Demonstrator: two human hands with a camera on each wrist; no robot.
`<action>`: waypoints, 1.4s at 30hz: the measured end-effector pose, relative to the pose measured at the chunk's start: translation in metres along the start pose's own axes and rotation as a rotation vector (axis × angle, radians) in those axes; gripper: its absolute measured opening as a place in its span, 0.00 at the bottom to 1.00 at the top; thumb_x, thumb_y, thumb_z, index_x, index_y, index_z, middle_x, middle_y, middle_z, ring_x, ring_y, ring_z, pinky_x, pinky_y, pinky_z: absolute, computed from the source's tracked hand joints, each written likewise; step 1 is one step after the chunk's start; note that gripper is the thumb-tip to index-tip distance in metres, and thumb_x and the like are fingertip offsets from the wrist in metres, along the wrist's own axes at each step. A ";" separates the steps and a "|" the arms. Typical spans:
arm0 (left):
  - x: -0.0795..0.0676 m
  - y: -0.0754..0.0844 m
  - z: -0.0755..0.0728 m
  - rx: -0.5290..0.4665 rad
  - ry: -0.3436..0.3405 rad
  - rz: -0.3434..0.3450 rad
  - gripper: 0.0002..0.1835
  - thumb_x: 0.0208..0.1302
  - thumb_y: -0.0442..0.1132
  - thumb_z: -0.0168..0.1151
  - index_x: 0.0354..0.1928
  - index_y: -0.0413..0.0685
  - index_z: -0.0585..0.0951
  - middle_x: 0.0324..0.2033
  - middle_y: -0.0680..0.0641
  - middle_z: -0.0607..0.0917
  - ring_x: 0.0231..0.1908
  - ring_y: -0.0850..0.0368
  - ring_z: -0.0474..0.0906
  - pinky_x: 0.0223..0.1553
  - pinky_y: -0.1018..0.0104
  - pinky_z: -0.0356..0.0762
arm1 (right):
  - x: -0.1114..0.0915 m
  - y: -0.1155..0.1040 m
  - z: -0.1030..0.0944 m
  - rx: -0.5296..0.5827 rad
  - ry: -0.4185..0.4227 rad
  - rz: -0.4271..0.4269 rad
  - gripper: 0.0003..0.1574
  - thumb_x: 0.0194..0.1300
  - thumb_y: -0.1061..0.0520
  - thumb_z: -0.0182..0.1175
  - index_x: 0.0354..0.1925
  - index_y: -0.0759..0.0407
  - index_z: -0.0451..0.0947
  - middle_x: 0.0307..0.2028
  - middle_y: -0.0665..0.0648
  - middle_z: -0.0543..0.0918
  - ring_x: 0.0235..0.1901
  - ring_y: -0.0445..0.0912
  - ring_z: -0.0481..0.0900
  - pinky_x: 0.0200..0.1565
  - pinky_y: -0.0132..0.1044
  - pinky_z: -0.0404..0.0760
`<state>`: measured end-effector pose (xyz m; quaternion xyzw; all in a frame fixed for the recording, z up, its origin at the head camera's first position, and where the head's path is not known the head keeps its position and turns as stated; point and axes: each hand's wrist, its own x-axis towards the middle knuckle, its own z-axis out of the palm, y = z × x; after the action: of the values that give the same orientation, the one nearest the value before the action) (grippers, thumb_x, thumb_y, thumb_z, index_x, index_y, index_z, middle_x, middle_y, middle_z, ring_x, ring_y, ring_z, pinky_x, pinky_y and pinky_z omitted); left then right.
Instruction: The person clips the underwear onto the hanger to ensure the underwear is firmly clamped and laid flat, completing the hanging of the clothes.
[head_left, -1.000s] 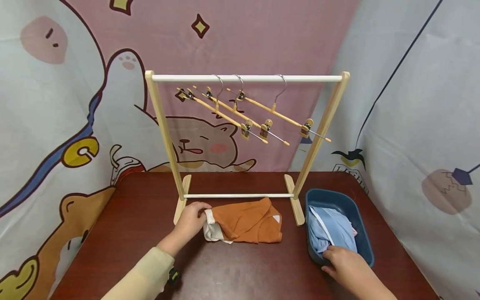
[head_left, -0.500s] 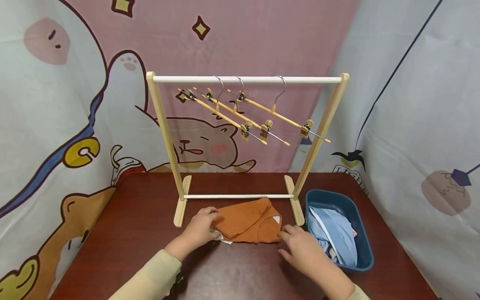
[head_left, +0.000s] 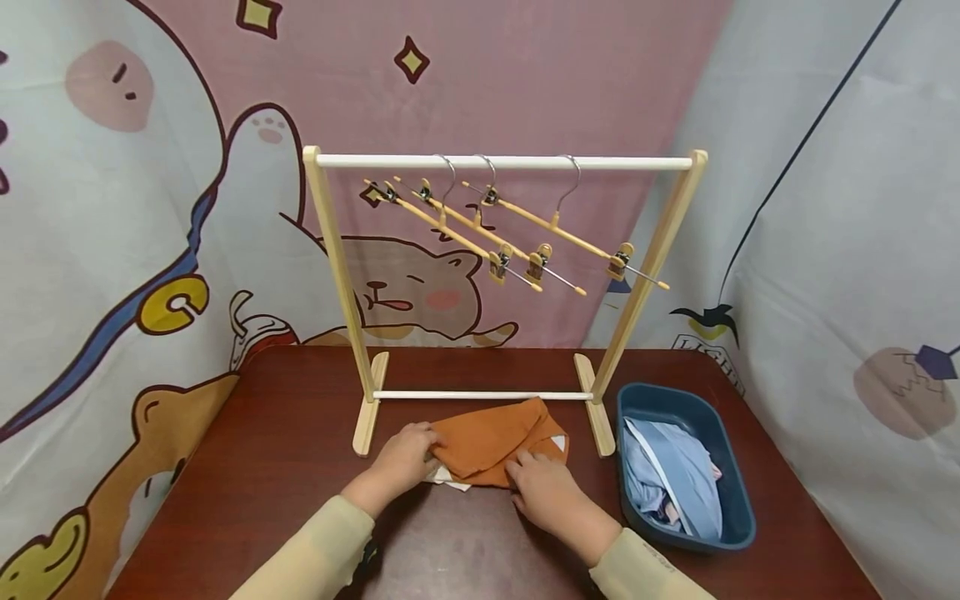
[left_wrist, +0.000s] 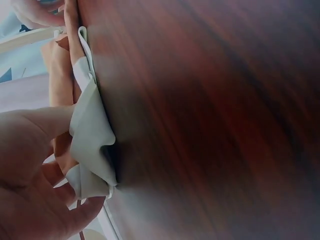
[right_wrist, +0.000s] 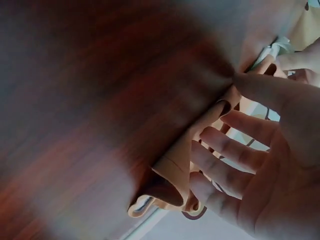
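Observation:
An orange garment [head_left: 480, 440] with a cream edge lies folded on the table in front of the rack; its exact kind is hard to tell. My left hand [head_left: 406, 457] grips its left end. In the left wrist view, the thumb lies against the cream edge [left_wrist: 92, 135] and the fingers curl behind it. Toward the garment's right part, my right hand [head_left: 551, 493] rests with its fingertips on the cloth. The right wrist view has those fingers [right_wrist: 225, 145] spread and fairly straight against the orange fabric [right_wrist: 175, 172], with the thumb apart from them.
Behind the garment stands a wooden rack [head_left: 347, 283] with a white top bar [head_left: 420, 162]. Three clip hangers [head_left: 558, 225] hang from it. To the right is a blue basin [head_left: 738, 508] holding light blue clothing [head_left: 678, 475]. Printed curtains surround the dark table [head_left: 300, 417].
My right hand has left the clothing in the basin and moved left onto the orange garment. My left hand has shifted slightly right, farther over the cream end.

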<state>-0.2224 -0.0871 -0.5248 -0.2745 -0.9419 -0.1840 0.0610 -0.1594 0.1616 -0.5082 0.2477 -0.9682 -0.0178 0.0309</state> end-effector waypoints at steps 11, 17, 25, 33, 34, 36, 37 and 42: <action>0.004 -0.012 -0.015 -0.157 0.106 -0.166 0.03 0.58 0.36 0.65 0.28 0.49 0.81 0.22 0.55 0.81 0.24 0.62 0.74 0.27 0.68 0.71 | 0.006 0.004 0.004 -0.068 0.057 0.002 0.10 0.55 0.55 0.65 0.39 0.50 0.81 0.34 0.52 0.78 0.29 0.49 0.79 0.27 0.42 0.76; 0.004 -0.026 -0.025 -0.221 0.181 -0.361 0.02 0.58 0.33 0.64 0.29 0.43 0.82 0.24 0.49 0.83 0.26 0.59 0.76 0.28 0.65 0.73 | -0.003 0.009 0.000 -0.058 0.016 0.026 0.08 0.55 0.61 0.61 0.34 0.48 0.81 0.32 0.51 0.76 0.28 0.49 0.77 0.25 0.43 0.77; 0.004 -0.031 -0.022 -0.241 0.143 -0.392 0.03 0.60 0.37 0.64 0.31 0.46 0.83 0.25 0.52 0.84 0.27 0.60 0.77 0.30 0.65 0.73 | -0.006 0.013 -0.014 0.049 -0.038 -0.007 0.10 0.47 0.52 0.70 0.23 0.49 0.76 0.26 0.48 0.73 0.25 0.46 0.76 0.22 0.43 0.74; 0.003 -0.024 -0.026 -0.204 -0.003 -0.425 0.03 0.60 0.40 0.64 0.30 0.50 0.81 0.23 0.54 0.79 0.26 0.59 0.72 0.29 0.65 0.68 | 0.010 0.009 -0.019 0.058 -0.035 0.026 0.16 0.48 0.47 0.70 0.33 0.52 0.78 0.32 0.51 0.79 0.33 0.50 0.80 0.32 0.45 0.78; 0.003 -0.023 -0.026 -0.201 -0.011 -0.414 0.04 0.60 0.40 0.64 0.29 0.50 0.80 0.23 0.54 0.78 0.25 0.59 0.71 0.28 0.65 0.67 | 0.012 0.008 -0.019 0.061 -0.029 0.031 0.18 0.49 0.47 0.70 0.36 0.53 0.78 0.34 0.53 0.80 0.34 0.51 0.81 0.33 0.46 0.79; 0.003 -0.021 -0.025 -0.205 -0.009 -0.380 0.05 0.60 0.39 0.64 0.28 0.50 0.80 0.22 0.54 0.77 0.25 0.59 0.70 0.27 0.66 0.66 | 0.016 0.007 -0.020 0.068 -0.012 0.037 0.23 0.50 0.45 0.70 0.41 0.54 0.79 0.39 0.54 0.80 0.38 0.53 0.80 0.36 0.47 0.79; 0.004 -0.021 -0.025 -0.212 -0.011 -0.369 0.05 0.60 0.39 0.64 0.28 0.51 0.79 0.22 0.54 0.76 0.25 0.59 0.69 0.27 0.66 0.66 | 0.018 0.007 -0.021 0.068 -0.004 0.036 0.26 0.50 0.43 0.70 0.44 0.55 0.79 0.41 0.55 0.80 0.40 0.53 0.80 0.37 0.47 0.79; 0.006 -0.021 -0.024 -0.179 0.021 -0.402 0.03 0.60 0.40 0.64 0.29 0.52 0.80 0.24 0.54 0.80 0.24 0.60 0.72 0.25 0.66 0.67 | 0.020 0.001 -0.021 0.054 -0.014 -0.053 0.31 0.46 0.35 0.70 0.43 0.53 0.79 0.42 0.53 0.78 0.42 0.51 0.77 0.39 0.46 0.78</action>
<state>-0.2382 -0.1099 -0.5078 -0.0836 -0.9569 -0.2779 0.0082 -0.1756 0.1526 -0.4861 0.2737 -0.9617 0.0055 0.0170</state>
